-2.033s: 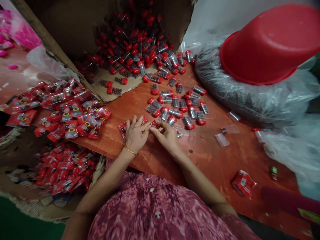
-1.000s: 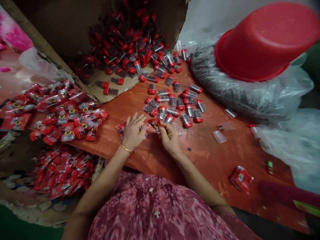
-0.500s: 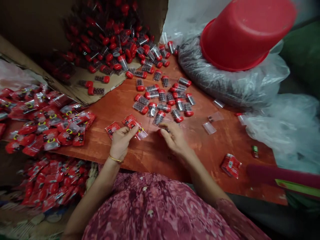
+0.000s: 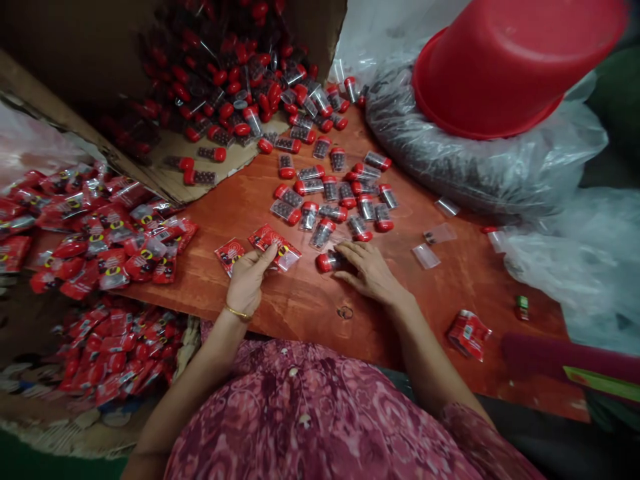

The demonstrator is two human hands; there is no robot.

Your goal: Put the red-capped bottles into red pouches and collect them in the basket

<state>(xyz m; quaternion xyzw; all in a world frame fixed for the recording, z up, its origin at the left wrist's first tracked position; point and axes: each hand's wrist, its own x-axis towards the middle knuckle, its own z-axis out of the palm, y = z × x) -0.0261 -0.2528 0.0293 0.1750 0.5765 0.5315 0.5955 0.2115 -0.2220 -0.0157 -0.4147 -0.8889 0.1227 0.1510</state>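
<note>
My left hand [image 4: 249,279] pinches a flat red printed plastic packet [image 4: 289,255] between thumb and fingers, low over the table. Another red packet [image 4: 230,253] lies just left of it. On the tabletop, my right hand [image 4: 374,272] has its thumb and fingers around a small clear jar with a red cap [image 4: 327,262]. The cap points left, and the fingers partly hide the jar's body. Beyond the hands lie several similar jars [image 4: 324,233] on their sides, filled with small dark balls.
A cardboard box [image 4: 320,40] spills many more jars at the back. Filled red packets [image 4: 113,260] are heaped at left, with others [image 4: 120,350] lower down. A red bucket [image 4: 490,73] rests upside down on a clear bag [image 4: 450,160]. One packet [image 4: 469,335] lies at right.
The view has shifted slightly. My right hand's fingers have come down over the red-capped jar, which now shows more plainly. My left hand still pinches the packet.
</note>
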